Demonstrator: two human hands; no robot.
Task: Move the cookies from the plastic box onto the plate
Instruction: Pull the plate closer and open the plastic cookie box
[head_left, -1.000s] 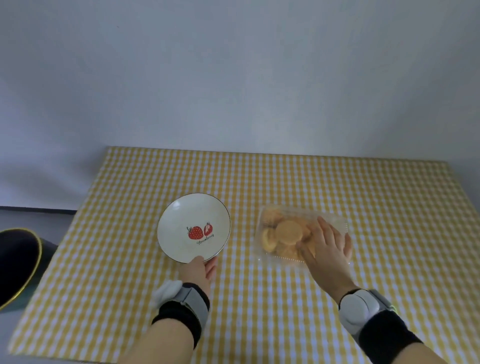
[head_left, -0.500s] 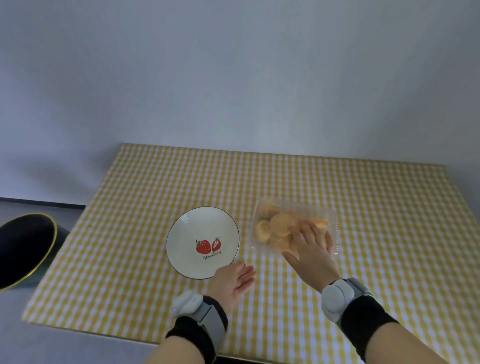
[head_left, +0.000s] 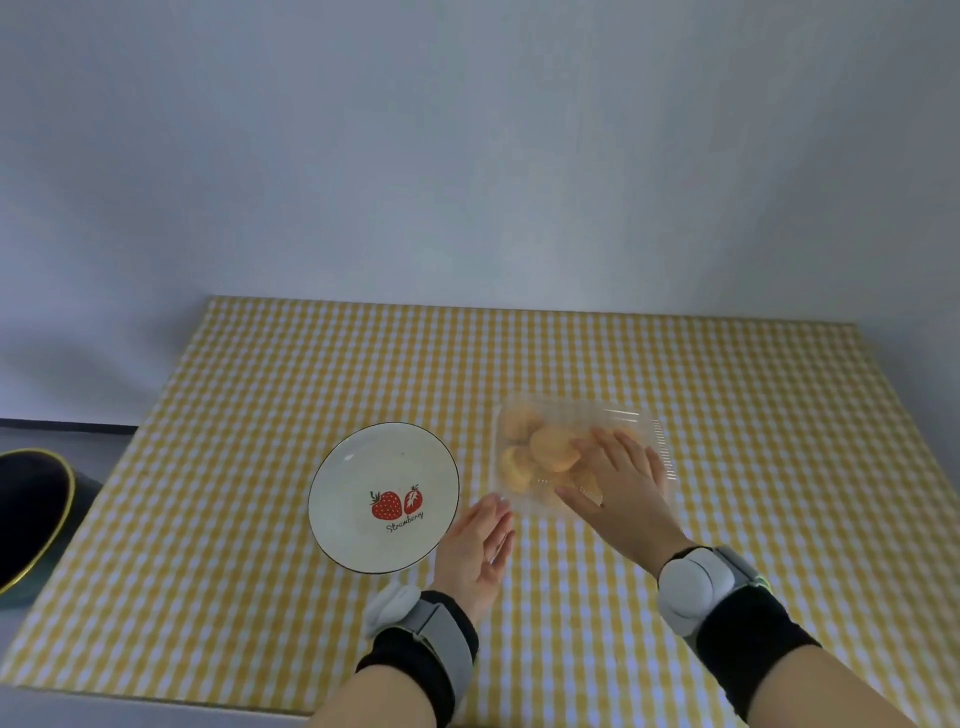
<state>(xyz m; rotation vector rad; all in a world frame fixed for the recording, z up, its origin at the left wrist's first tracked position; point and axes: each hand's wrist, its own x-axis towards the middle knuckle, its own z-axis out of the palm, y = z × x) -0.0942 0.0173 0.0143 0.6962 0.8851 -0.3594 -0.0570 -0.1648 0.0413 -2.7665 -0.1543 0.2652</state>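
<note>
While the right hand (head_left: 621, 486) lies flat over the near right part of the box (head_left: 644, 423), fingers spread and gripping nothing, its fingertips (head_left: 582, 446) rest against a round cookie (head_left: 553, 449) at the middle of the pile. The cookies are all in the clear box, heaped toward its left side. The box sits on the yellow checked table (head_left: 753, 441), just right of the plate (head_left: 358, 467) — a white one with a dark rim and two red strawberries printed on it, bare of cookies. The left hand (head_left: 475, 553) hovers open, palm turned inward, between plate and box, close by the plate's near right rim; whether it touches the rim I cannot tell. Both wrists carry grey bands over black cuffs. A dark bin (head_left: 31, 519) with a gold rim stands off the table's left edge.
</note>
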